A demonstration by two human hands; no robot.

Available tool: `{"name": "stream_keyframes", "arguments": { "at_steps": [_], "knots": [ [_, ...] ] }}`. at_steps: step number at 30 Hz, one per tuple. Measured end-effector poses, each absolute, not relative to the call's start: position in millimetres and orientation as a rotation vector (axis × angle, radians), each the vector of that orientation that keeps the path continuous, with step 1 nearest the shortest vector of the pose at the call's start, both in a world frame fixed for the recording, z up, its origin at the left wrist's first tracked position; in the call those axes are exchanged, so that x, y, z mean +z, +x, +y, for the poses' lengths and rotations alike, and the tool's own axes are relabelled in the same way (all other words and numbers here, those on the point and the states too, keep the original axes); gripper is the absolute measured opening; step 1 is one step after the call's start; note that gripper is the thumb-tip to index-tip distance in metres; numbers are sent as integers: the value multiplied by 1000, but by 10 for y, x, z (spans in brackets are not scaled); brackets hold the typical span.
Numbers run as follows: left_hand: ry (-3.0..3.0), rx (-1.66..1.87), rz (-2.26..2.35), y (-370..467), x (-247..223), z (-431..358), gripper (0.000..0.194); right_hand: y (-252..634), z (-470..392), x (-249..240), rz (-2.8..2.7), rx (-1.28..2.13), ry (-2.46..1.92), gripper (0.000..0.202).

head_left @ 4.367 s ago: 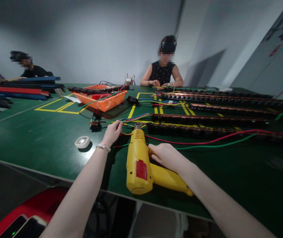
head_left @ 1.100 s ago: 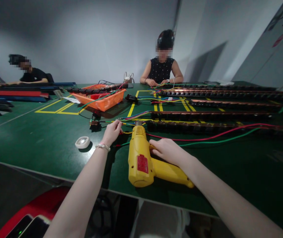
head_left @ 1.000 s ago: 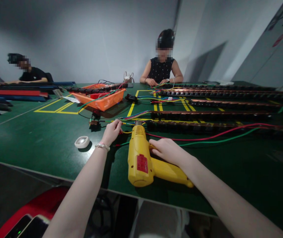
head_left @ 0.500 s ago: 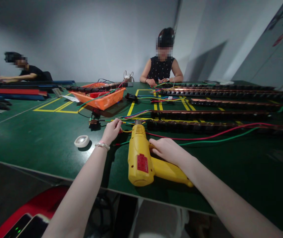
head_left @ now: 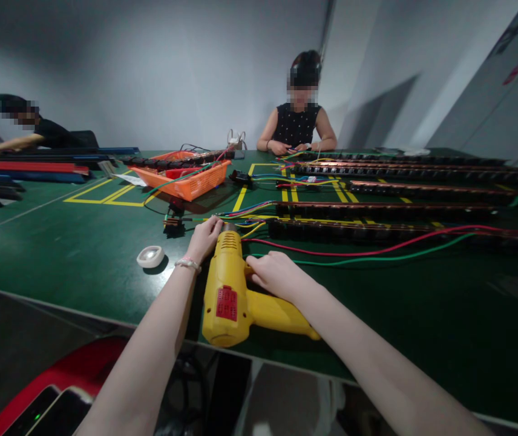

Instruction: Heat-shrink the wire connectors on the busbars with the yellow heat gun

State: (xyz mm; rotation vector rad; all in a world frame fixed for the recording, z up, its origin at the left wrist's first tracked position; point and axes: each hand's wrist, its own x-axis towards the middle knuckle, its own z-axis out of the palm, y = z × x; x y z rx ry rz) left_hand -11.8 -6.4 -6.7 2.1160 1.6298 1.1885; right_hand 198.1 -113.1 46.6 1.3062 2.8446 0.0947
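My right hand (head_left: 270,272) is closed round the yellow heat gun (head_left: 227,290), which lies on its side with its nozzle pointing away from me. Beside that nozzle, my left hand (head_left: 204,236) pinches thin coloured wires (head_left: 254,229) that come from the nearest long black bar (head_left: 313,230). The exact wires between its fingertips are partly hidden. Past the heat gun run a red cable (head_left: 313,249) and a green cable (head_left: 354,261). A small black part with copper pieces (head_left: 173,225) sits just left of my left hand.
A roll of white tape (head_left: 150,257) lies on the green table (head_left: 81,254). Behind it stands an orange basket (head_left: 190,184) holding parts. Several black bars stretch along the right. One person (head_left: 298,124) sits opposite, another (head_left: 50,133) at far left. Red and blue strips (head_left: 27,168) lie left.
My right hand has carried the heat gun to the left, bringing its nozzle close beside my left hand. My left hand has stayed almost where it was. The person at far left has reached outward.
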Motion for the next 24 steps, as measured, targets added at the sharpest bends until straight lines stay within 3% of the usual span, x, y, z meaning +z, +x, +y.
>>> {"name": "stream_keyframes", "arguments": {
  "at_steps": [11,24],
  "knots": [
    [2088,1203,1576,-143,-55,-40,32,1899,-1083,425,2890,83,1295,17],
    [2062,1176,1587,-124,-56,-67,36,2507,-1159,476,2754,-9,1433,11]
  ]
}}
